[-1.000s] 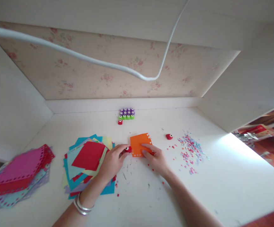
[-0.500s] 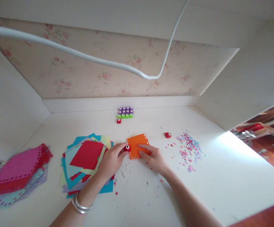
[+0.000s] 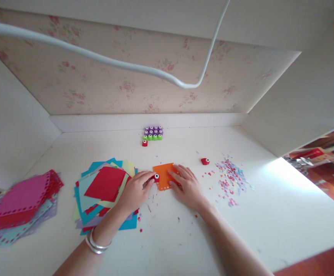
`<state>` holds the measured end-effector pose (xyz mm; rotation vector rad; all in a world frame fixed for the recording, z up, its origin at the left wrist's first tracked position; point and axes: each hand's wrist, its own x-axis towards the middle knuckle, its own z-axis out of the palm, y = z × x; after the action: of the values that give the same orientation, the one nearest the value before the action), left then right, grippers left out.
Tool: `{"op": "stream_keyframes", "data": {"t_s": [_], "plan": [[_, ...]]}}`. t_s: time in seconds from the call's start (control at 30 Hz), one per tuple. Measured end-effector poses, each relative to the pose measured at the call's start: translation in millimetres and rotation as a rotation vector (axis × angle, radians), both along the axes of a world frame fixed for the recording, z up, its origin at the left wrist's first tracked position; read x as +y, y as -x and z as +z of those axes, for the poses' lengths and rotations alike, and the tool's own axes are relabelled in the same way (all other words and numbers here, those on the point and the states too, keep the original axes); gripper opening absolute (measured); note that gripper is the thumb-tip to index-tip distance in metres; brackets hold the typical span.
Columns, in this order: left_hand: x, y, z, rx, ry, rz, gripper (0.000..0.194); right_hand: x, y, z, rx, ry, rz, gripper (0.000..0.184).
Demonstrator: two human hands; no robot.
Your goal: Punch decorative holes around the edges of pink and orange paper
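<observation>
An orange paper square (image 3: 162, 174) with punched holes along its edges lies flat on the white desk (image 3: 167, 237). My left hand (image 3: 135, 191) pinches a small red punch (image 3: 156, 177) at the square's left edge. Flat on the square's right part lies my right hand (image 3: 186, 186), fingers stretched out and pressing it down. Silver bangles circle my left wrist.
A fanned stack of plain coloured squares (image 3: 103, 191) sits under my left forearm. Punched sheets (image 3: 20, 207) lie far left. Several purple and green punches (image 3: 153, 134) stand at the back, another red punch (image 3: 205, 161) to the right, beside confetti (image 3: 232, 180). A white cable (image 3: 106, 61) hangs overhead.
My right hand has slid further up over the orange square, covering its right side. The left hand stays on the red punch at the square's left edge.
</observation>
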<state>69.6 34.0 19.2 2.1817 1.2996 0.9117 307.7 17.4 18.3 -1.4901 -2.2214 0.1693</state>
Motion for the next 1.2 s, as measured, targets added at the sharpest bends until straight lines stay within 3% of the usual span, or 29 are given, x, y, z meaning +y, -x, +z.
{"op": "stream_keyframes", "data": {"t_s": [0.9,1.2], "plan": [[-1,-1,1.2,-0.017,0.041,-0.014,0.024,1,2,-2.6,0.008,0.014,0.012,0.029],[8,-11,22.5,0.004,0.210,0.062,0.031,-1,3,1.9,0.017,0.017,0.009,0.028]]}}
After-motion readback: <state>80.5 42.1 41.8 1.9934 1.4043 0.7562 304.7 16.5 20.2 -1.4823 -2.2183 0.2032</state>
